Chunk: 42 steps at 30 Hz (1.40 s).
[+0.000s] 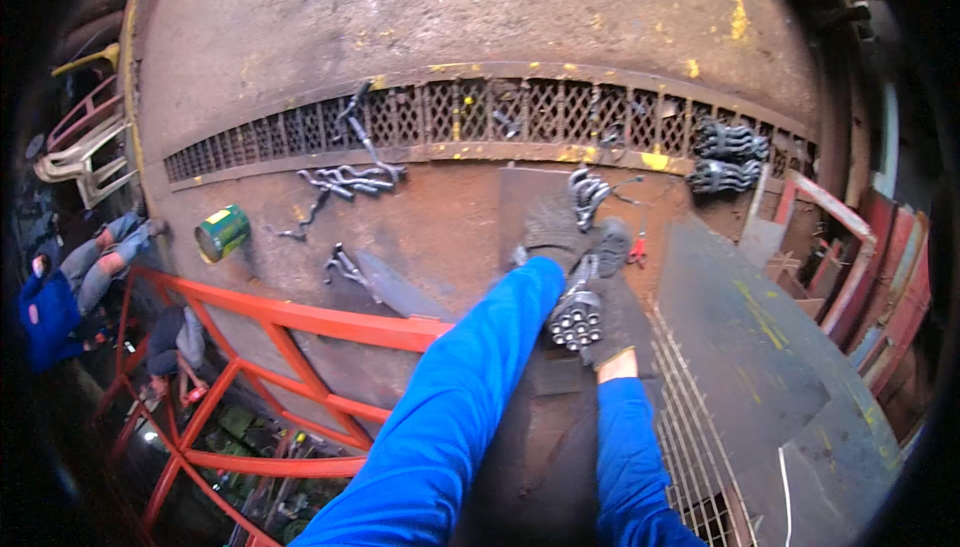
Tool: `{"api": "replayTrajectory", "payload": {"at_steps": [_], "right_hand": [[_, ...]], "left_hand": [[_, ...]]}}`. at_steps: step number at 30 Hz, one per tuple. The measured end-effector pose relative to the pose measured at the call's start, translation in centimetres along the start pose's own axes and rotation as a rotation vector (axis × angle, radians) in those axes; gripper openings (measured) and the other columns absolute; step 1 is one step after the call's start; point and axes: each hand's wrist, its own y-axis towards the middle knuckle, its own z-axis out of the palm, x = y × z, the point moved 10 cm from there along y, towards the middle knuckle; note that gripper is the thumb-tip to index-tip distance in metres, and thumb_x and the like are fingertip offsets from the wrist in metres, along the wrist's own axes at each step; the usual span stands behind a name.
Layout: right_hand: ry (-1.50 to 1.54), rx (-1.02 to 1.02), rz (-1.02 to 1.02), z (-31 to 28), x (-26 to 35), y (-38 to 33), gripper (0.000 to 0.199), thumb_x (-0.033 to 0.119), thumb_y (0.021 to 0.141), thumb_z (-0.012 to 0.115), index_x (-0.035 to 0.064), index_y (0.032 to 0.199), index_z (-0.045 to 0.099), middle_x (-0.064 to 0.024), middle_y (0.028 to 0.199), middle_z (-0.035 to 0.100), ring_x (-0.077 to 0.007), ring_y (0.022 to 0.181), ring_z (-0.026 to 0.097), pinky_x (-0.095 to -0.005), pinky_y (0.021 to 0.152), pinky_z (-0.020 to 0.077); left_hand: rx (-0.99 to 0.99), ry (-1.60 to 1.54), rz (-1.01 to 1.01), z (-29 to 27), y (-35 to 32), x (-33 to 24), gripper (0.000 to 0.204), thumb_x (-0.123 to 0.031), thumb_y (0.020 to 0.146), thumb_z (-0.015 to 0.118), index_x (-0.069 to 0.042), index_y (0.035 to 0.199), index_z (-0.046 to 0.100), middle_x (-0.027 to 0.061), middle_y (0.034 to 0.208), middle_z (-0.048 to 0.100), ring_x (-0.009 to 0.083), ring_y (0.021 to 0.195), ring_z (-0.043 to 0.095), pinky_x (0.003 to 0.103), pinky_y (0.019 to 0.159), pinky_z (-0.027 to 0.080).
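Note:
My right hand (612, 319), in a dark glove with a blue sleeve, is shut on a bundle of short grey metal rods (574, 325), their round ends facing me. My left hand (553, 230), also gloved, reaches forward across a rusty steel plate (525, 192) and touches a small heap of bent grey metal hooks (588, 191). Whether its fingers close on one of them is hidden by the glove's back. A red-handled tool (637, 252) lies just right of both hands.
More hook heaps lie at the left (350, 182) and far right (728, 157) along a long metal grating (480, 112). A green can (222, 232) lies on its side. An orange railing (300, 322) borders a drop, with a person in blue (45, 317) below. A dark steel plate (750, 347) lies at the right.

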Motion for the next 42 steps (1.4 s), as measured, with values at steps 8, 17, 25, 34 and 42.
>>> {"api": "replayTrajectory", "payload": {"at_steps": [8,17,25,34,42], "right_hand": [[0.174,-0.006,0.252,-1.2,-5.4,1.6,0.018,0.026,0.080,0.071,0.0100,0.084,0.064,-0.0051,0.071,0.065,-0.0194,0.057,0.063,-0.0338,0.055,0.0551],[0.337,0.367,0.237,-1.7,-9.9,0.2,0.030,0.038,0.093,0.054,0.0129,0.084,0.067,-0.0045,0.070,0.063,-0.0196,0.061,0.060,-0.0361,0.057,0.0549],[0.498,0.158,0.048,-6.5,-4.2,-9.9,0.036,0.048,0.085,0.062,0.0150,0.071,0.059,-0.0028,0.059,0.058,-0.0180,0.047,0.056,-0.0313,0.044,0.0491],[0.053,0.165,-0.027,-11.8,7.9,-29.5,0.038,0.050,0.083,0.063,0.0135,0.072,0.060,-0.0037,0.061,0.060,-0.0183,0.049,0.058,-0.0303,0.045,0.0499],[-0.678,-0.241,-0.101,-22.9,9.4,-38.6,0.042,0.050,0.081,0.064,0.0077,0.083,0.064,-0.0096,0.074,0.066,-0.0241,0.065,0.065,-0.0340,0.059,0.0547]], "left_hand": [[0.058,-0.077,0.152,-5.5,-1.0,-1.6,0.060,-0.028,0.077,0.069,-0.009,0.130,0.050,0.0133,0.125,0.061,0.0301,0.103,0.063,0.041,0.090,0.051],[0.014,0.893,0.433,-15.7,-24.3,5.5,0.037,-0.030,0.088,0.060,0.002,0.108,0.065,0.0304,0.148,0.040,0.0474,0.140,0.033,0.067,0.111,0.025],[-0.140,0.449,0.139,-17.7,-53.7,21.2,0.062,-0.039,0.076,0.076,0.000,0.120,0.057,0.0200,0.122,0.059,0.0350,0.115,0.055,0.044,0.096,0.046],[0.123,-0.080,-0.449,-16.8,-53.2,18.6,0.064,-0.043,0.072,0.079,0.000,0.116,0.060,0.0176,0.117,0.062,0.0314,0.107,0.058,0.042,0.090,0.049],[0.080,-0.395,-0.496,-16.4,-54.7,15.0,0.067,-0.046,0.068,0.082,-0.001,0.113,0.063,0.0155,0.112,0.065,0.0281,0.099,0.062,0.040,0.084,0.051]]}}
